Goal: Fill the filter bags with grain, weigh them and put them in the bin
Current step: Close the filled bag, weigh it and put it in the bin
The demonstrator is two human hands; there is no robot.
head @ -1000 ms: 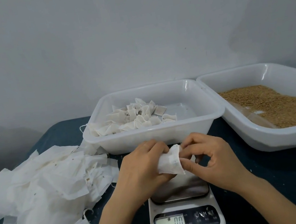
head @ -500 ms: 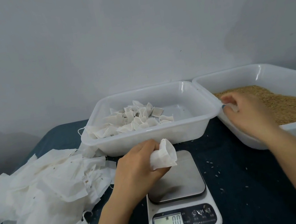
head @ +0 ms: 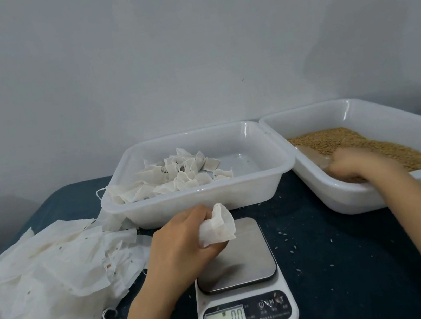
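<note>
Left hand (head: pixel 181 243): fingers (head: pixel 198 214) pinched on open filter bag (head: pixel 218 225) — held just above scale (head: pixel 242 277) platform
Right hand (head: pixel 360 164): blurred, down in grain (head: pixel 365 141) at near edge of right tray (head: pixel 388 111) — fingers apart or together, cannot tell
Scale display (head: pixel 225 318): 0.0
Bin (head: pixel 202 201): filled bags (head: pixel 179 175) heaped at left side
Empty bags (head: pixel 48 271): loose pile on surface (head: pixel 342 262), left of scale

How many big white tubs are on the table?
2. One tub sits in the middle behind the scale, holding small bags. The other tub is on the right, holding grain, with the right hand in it. No others seem hidden.
</note>
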